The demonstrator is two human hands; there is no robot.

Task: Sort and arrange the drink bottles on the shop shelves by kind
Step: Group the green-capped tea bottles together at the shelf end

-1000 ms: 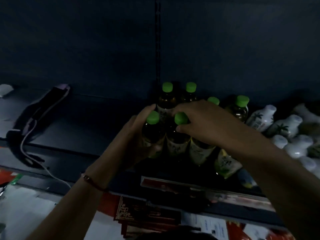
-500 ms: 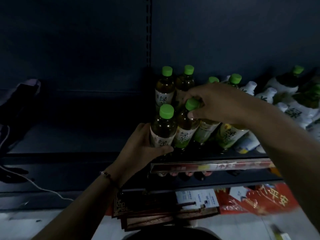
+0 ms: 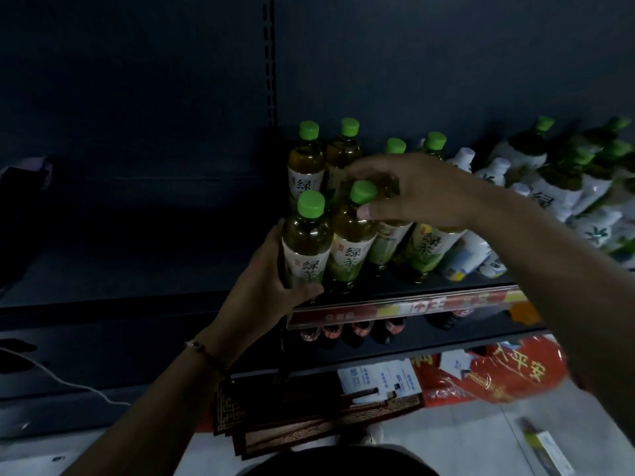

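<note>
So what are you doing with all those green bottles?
A person is tidying green tea bottles on a dark shop shelf. The left hand holds the front-left bottle round its lower body at the shelf's front edge. The right hand reaches over the row and pinches the neck of the next bottle, just below its green cap. More green-capped bottles stand behind, and white bottles sit jumbled to the right, not yet sorted.
</note>
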